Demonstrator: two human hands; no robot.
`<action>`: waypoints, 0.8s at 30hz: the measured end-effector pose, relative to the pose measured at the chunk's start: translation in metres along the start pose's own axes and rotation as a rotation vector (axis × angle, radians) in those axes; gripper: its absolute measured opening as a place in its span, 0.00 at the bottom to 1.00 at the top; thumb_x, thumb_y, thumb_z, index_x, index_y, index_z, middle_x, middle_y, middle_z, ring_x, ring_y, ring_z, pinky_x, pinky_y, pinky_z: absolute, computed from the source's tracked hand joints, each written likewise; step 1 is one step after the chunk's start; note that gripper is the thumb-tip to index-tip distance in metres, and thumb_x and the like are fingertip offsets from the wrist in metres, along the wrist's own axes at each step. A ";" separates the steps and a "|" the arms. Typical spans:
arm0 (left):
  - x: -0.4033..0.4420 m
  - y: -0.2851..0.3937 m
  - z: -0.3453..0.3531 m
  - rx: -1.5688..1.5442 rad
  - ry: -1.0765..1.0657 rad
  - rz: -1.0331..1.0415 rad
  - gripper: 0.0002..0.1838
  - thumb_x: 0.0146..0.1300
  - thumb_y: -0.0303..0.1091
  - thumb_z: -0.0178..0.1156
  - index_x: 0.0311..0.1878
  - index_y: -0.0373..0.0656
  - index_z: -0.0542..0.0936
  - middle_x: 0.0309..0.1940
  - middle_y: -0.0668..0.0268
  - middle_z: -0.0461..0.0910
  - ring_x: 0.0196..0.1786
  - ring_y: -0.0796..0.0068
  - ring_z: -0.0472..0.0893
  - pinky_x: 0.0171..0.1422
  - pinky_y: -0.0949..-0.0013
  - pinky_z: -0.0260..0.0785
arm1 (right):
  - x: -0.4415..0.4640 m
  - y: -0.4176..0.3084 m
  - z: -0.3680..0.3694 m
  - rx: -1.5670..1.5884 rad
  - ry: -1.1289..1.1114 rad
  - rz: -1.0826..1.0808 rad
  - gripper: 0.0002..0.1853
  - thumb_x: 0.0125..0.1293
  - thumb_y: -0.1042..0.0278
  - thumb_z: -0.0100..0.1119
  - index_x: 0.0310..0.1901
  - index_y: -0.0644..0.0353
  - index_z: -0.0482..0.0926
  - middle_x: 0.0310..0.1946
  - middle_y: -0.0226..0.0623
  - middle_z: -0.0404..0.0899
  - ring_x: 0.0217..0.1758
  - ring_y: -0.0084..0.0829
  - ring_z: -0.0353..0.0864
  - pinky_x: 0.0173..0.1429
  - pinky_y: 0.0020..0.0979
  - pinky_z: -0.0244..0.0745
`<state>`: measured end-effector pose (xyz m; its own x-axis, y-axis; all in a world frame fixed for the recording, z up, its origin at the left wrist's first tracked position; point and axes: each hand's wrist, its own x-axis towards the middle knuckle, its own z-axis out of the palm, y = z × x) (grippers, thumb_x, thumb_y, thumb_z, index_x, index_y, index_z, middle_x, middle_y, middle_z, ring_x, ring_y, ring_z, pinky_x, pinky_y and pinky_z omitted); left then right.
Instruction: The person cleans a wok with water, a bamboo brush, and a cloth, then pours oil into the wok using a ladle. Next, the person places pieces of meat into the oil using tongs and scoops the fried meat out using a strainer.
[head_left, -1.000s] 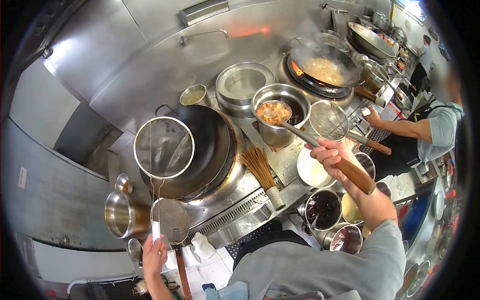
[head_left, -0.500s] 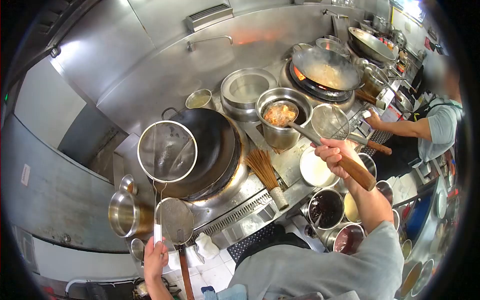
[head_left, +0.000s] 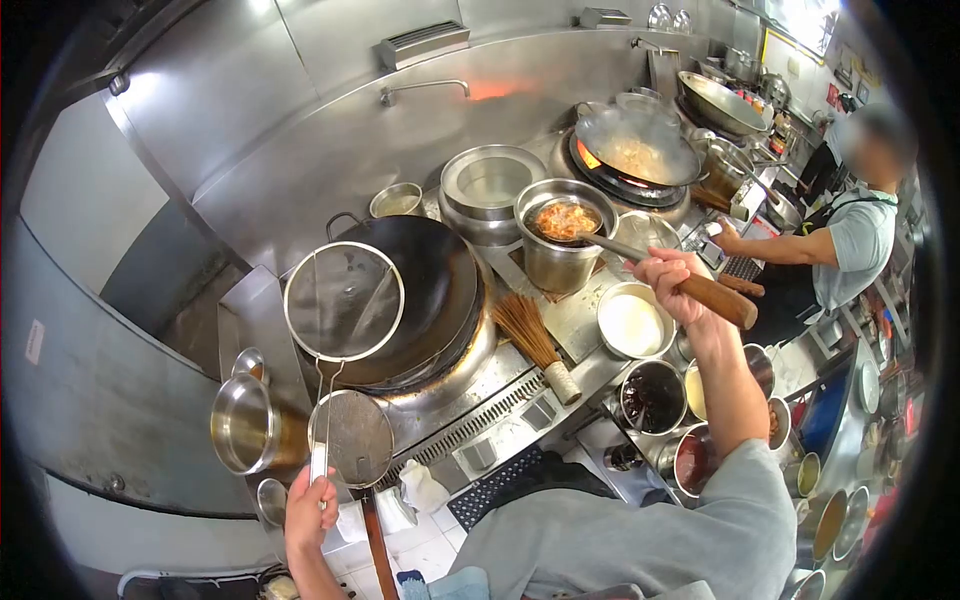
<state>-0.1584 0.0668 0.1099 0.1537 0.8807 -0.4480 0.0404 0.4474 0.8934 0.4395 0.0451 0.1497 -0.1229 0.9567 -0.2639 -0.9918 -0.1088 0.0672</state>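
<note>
My left hand (head_left: 312, 505) is closed round the white handle of a fine-mesh strainer (head_left: 345, 300), whose round head is over the near-left part of a black wok (head_left: 440, 270). Just below it lies a second mesh skimmer (head_left: 350, 440) with a long wooden handle, close to my left hand. In my right hand (head_left: 672, 285) is the wooden handle of a long metal ladle (head_left: 620, 247). Its bowl holds orange-brown food pieces (head_left: 565, 220) and sits within the mouth of a steel pot (head_left: 556, 268) of dark liquid.
A bamboo brush (head_left: 535, 340) lies right of the wok. Nearby are a white-filled pot (head_left: 635, 322) and a dark sauce pot (head_left: 652, 395). Behind, a steaming wok (head_left: 640, 150) sits over flame. A co-worker (head_left: 850, 240) stands at right. A steel pot (head_left: 245, 425) is at left.
The camera view has shifted slightly. My right hand still holds the ladle, whose bowl now sits a little lower in the pot. My left hand keeps the strainer over the wok.
</note>
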 end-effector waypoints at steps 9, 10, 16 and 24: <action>0.042 0.016 0.006 -0.168 -0.218 -0.154 0.10 0.69 0.28 0.47 0.49 0.34 0.70 0.21 0.71 0.65 0.13 0.86 0.60 0.13 0.79 0.48 | -0.002 0.022 0.027 -0.036 -0.016 0.050 0.17 0.70 0.75 0.41 0.52 0.80 0.53 0.25 0.30 0.63 0.18 0.17 0.66 0.17 0.18 0.70; 0.045 0.018 0.007 -0.177 -0.241 -0.166 0.10 0.69 0.28 0.48 0.49 0.34 0.70 0.21 0.71 0.66 0.13 0.86 0.60 0.13 0.79 0.48 | -0.002 0.024 0.030 -0.054 -0.011 0.053 0.19 0.70 0.74 0.40 0.54 0.83 0.52 0.27 0.31 0.62 0.18 0.18 0.66 0.17 0.18 0.69; 0.061 0.031 0.013 -0.145 -0.322 -0.224 0.10 0.67 0.26 0.49 0.49 0.33 0.70 0.20 0.73 0.66 0.13 0.87 0.59 0.13 0.79 0.47 | 0.004 0.070 0.055 -0.120 -0.029 0.175 0.18 0.72 0.73 0.43 0.54 0.75 0.52 0.29 0.35 0.63 0.18 0.18 0.66 0.15 0.18 0.68; 0.062 0.024 0.007 -0.051 -0.292 -0.160 0.08 0.69 0.27 0.47 0.49 0.36 0.69 0.21 0.73 0.65 0.14 0.88 0.58 0.13 0.80 0.46 | 0.054 0.140 0.014 -0.030 -0.003 0.381 0.19 0.71 0.74 0.42 0.55 0.78 0.51 0.29 0.34 0.62 0.17 0.19 0.64 0.12 0.17 0.65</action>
<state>-0.1407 0.1306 0.1038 0.4262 0.7200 -0.5477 0.0390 0.5903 0.8063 0.2941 0.0856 0.1581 -0.4828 0.8470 -0.2223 -0.8757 -0.4647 0.1313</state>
